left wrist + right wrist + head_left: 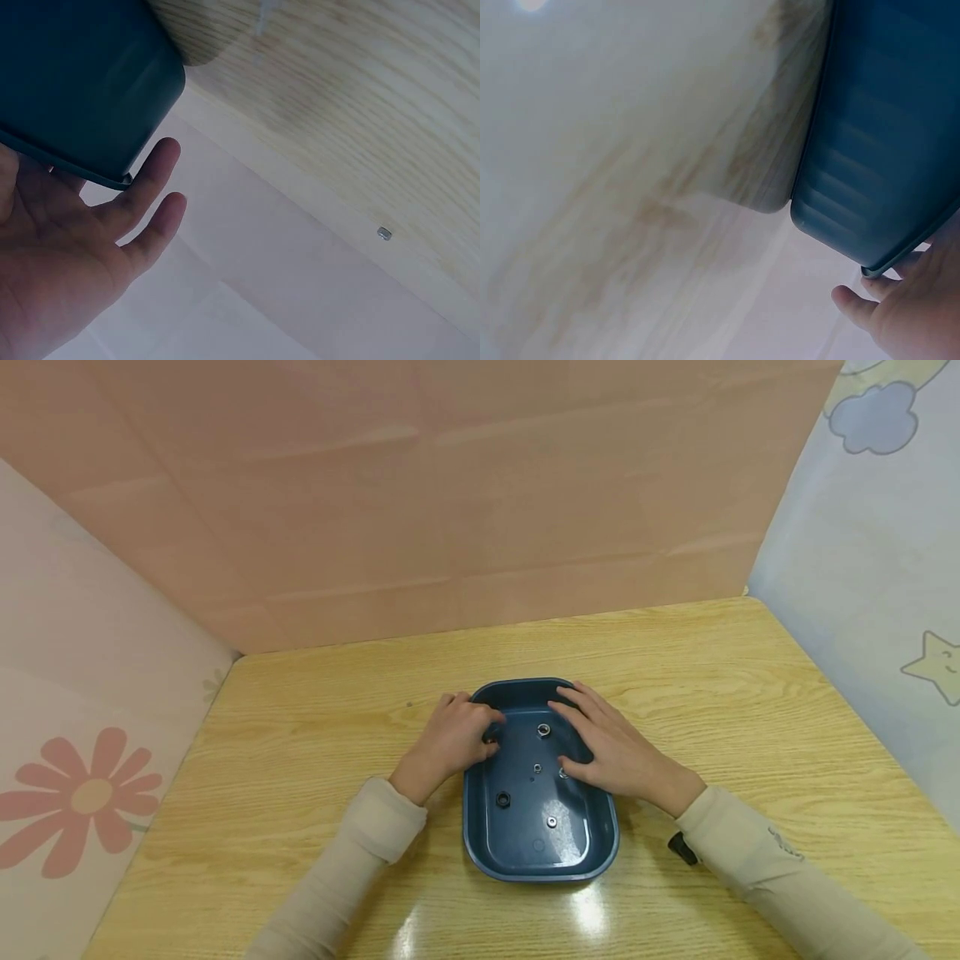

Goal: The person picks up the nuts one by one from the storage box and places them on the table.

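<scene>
A blue plastic tray (pixel 542 876) lies on the wooden table with several metal nuts in it. My left hand (pixel 459 733) reaches over its left rim, thumb and index finger apart inside; a small piece by them is mostly hidden. In the left wrist view, two fingers (pixel 157 225) extend loosely outside the tray wall. My right hand (pixel 618 747) lies across the right rim with spread fingers, its thumb beside a partly covered nut (pixel 564 773). Also inside are a silver nut (pixel 543 730), a dark nut (pixel 503 799), a small nut (pixel 537 768) and another nut (pixel 552 822).
A small nut (pixel 384 233) lies on the table outside the tray, left of it. Behind the table (pixel 315 735) rises a pinkish-brown covered wall (pixel 450 510), with patterned panels at both sides. A black object (pixel 682 848) shows at the right sleeve.
</scene>
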The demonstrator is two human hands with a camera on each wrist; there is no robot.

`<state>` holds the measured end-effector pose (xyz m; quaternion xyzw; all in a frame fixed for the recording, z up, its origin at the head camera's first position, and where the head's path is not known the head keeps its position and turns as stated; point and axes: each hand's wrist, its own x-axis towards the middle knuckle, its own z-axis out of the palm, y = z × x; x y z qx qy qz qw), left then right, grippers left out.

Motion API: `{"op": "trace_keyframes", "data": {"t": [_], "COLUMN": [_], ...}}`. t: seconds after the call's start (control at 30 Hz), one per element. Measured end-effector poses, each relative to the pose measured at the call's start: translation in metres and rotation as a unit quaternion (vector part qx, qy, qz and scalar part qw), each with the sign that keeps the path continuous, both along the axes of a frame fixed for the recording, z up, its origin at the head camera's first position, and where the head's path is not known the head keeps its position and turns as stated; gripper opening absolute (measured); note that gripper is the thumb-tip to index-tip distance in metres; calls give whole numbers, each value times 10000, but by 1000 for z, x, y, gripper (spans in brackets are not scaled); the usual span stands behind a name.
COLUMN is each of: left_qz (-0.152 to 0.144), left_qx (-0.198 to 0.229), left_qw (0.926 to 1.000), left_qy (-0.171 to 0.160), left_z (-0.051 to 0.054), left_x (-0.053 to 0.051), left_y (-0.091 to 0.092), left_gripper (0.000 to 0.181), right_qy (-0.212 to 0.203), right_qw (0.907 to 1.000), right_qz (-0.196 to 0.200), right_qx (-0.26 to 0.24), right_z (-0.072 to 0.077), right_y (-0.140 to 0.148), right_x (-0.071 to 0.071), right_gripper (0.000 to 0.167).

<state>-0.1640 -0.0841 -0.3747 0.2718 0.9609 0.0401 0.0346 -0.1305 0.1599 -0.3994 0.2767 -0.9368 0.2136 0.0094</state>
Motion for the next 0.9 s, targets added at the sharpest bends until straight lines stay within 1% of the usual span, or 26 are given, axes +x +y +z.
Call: {"op": "trace_keyframes", "data": {"t": [0.3,0.57,0.9], "left_qz": [12,27,100], "left_qx": [-294,-357,-445], "left_qw": [9996,9992,9989], "left_qy": [56,166,146], "left_z": [0,-1,-3], "left_x": [0,1,0], "left_y": [4,7,11], "left_gripper": [33,32,33], "right_qy": [14,41,91], "right_qw": [10000,10000,9999], "right_qz": [30,62,56], "right_qx": [-20,-7,21], "right_z": [1,1,2], "right_y": [0,1,2], "right_x": [0,0,0], "right_gripper": [73,73,74]}}
